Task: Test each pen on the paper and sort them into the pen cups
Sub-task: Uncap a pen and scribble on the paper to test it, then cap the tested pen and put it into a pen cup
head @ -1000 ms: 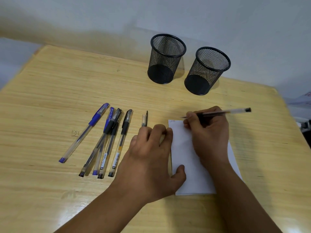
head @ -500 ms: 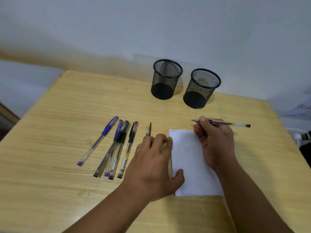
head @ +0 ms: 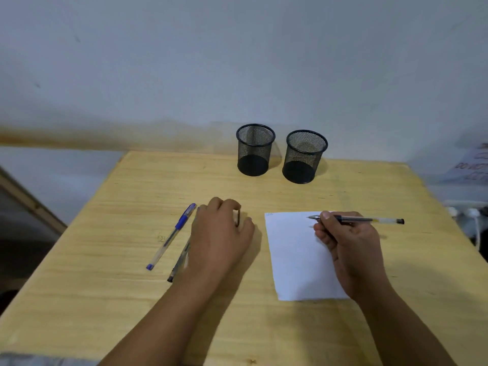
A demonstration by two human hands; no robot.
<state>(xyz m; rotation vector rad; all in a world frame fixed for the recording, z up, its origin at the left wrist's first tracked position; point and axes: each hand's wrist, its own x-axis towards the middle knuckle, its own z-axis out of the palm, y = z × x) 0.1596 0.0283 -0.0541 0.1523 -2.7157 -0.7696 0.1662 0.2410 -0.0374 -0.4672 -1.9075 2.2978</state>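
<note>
My right hand (head: pixel 348 241) grips an uncapped clear pen with a black grip (head: pixel 369 220); its tip points left, just over the top edge of the white paper (head: pixel 295 254). My left hand (head: pixel 219 233) lies left of the paper, fingers and thumb curled round a small dark pen cap (head: pixel 238 217). A blue-capped pen (head: pixel 171 236) lies left of that hand, and a dark pen (head: pixel 179 262) pokes out from under it; any other pens are hidden beneath. Two black mesh pen cups (head: pixel 254 151) (head: pixel 305 157) stand side by side at the back; I see nothing in them.
Everything sits on a light wooden table (head: pixel 118 207) pushed against a pale wall. Past the right edge are white cables (head: pixel 472 215) and a printed bag (head: pixel 472 165). A wooden frame (head: pixel 29 204) leans beyond the left edge.
My left hand left the paper and slid left onto the pen cap, covering most of the pens. My right hand lifted the pen to the paper's top right. The view tilted up.
</note>
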